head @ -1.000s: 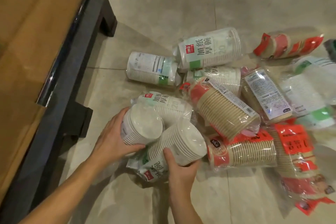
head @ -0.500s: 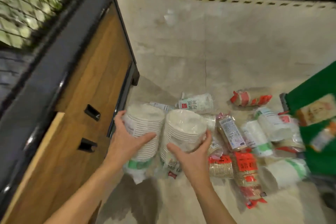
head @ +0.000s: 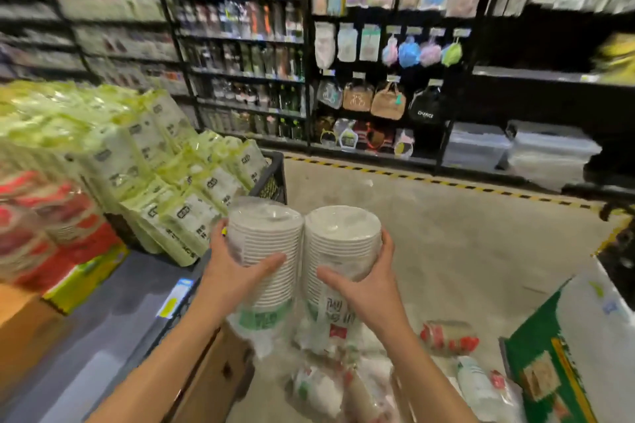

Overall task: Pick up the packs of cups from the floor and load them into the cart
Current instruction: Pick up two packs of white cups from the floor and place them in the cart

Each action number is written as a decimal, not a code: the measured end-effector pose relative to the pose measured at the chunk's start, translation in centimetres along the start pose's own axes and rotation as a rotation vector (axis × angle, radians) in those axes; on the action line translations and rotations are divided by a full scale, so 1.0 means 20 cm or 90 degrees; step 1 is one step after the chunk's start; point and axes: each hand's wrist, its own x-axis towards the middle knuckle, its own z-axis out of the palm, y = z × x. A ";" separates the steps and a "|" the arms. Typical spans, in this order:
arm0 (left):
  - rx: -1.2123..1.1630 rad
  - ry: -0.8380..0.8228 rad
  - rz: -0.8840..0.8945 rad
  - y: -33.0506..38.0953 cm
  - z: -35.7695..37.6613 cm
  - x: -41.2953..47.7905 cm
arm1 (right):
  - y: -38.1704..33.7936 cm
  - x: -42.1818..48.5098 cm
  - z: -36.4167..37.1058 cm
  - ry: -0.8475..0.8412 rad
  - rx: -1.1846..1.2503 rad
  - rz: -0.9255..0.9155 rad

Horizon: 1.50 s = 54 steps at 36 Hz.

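Note:
Two packs of white paper cups stand upright side by side in mid-air at the centre of the head view. My left hand [head: 231,272] grips the left pack [head: 265,244], which has a green label at its bottom. My right hand [head: 365,280] grips the right pack [head: 342,244], which has a red mark low down. The cart [head: 113,316] lies to the left, a grey flat deck with a wood side. More cup packs [head: 450,336] lie on the floor below my hands, blurred.
The cart carries stacked green-and-white packages [head: 171,161], red-wrapped packs [head: 41,227] and a black crate [head: 273,178]. Dark shelves of goods [head: 378,55] stand beyond a yellow-black floor stripe. A green and white box [head: 563,350] sits at the lower right.
Both hands have lifted the two cup packs up off the floor to about cart height. My view has risen from the floor pile to the shop shelves.

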 end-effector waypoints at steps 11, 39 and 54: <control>-0.043 0.231 0.002 0.25 -0.37 -0.51 | -0.39 -0.04 0.13 -0.238 0.033 -0.169; -0.066 1.051 -0.202 -0.04 -1.01 -3.00 | -0.78 -2.04 1.27 -1.056 0.101 -0.398; -0.144 1.295 -0.196 -0.31 -1.15 -4.17 | -0.75 -3.44 1.49 -1.276 0.036 -0.473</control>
